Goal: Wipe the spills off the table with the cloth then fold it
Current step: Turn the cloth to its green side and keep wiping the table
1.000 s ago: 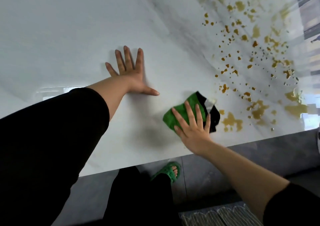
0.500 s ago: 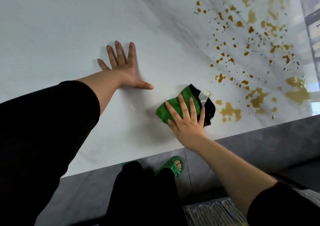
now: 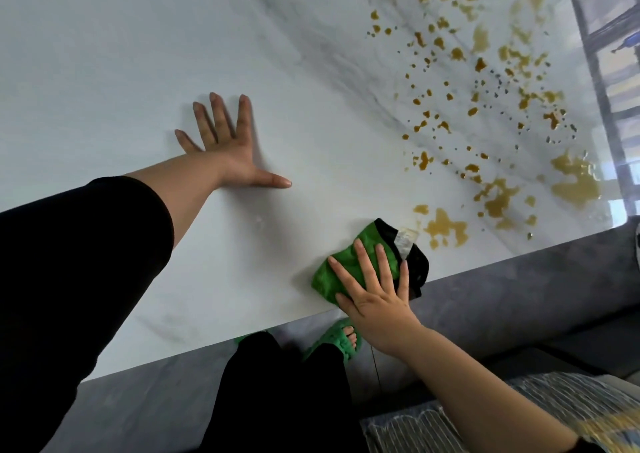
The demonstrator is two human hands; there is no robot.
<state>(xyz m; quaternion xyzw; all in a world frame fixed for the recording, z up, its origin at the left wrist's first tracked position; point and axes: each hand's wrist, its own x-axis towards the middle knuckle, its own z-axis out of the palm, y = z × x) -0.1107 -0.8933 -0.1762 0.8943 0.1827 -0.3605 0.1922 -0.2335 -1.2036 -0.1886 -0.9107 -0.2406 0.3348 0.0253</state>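
Observation:
A green and black cloth point(image 3: 346, 269) with a white label lies bunched at the near edge of the white marble table point(image 3: 138, 54). My right hand point(image 3: 374, 293) presses flat on it, fingers spread, heel of the hand over the table's edge. Brown spills point(image 3: 446, 227) lie just right of the cloth, and many drops and puddles point(image 3: 575, 182) spread over the table's right part. My left hand point(image 3: 228, 147) rests flat on the bare table, fingers spread, well left of the cloth.
The table's near edge point(image 3: 242, 334) runs diagonally across the view. Below it are a grey floor, my dark trousers and green sandals point(image 3: 339, 340). A striped fabric point(image 3: 467, 418) lies at the lower right. A window reflection shows at the table's right end.
My right hand has slid the cloth toward the near edge of the table, away from the spills. My left hand has stayed flat in place.

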